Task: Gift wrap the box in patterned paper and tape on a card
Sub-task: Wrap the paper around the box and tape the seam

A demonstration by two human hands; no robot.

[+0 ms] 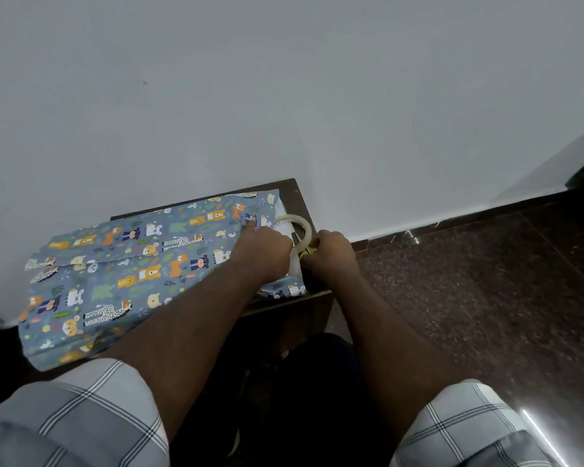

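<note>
Blue-grey wrapping paper [122, 267] printed with cartoon animals is folded over the box, hiding most of it. Only a white patch [283, 227] shows at the paper's open right end. My left hand [265, 251] rests on that end, its index finger stretched onto the paper and its other fingers curled at a clear tape roll [299, 227]. Just to the right, my right hand [332, 252] grips a small yellow-handled tool [309, 251], seemingly scissors, right against the roll. What lies under the two hands is hidden.
The parcel lies on a small dark wooden table [300, 203] pushed against a white wall [284, 96]. The paper overhangs the table's left and front edges. Dark polished stone floor [469, 298] lies to the right. My knees sit below the table front.
</note>
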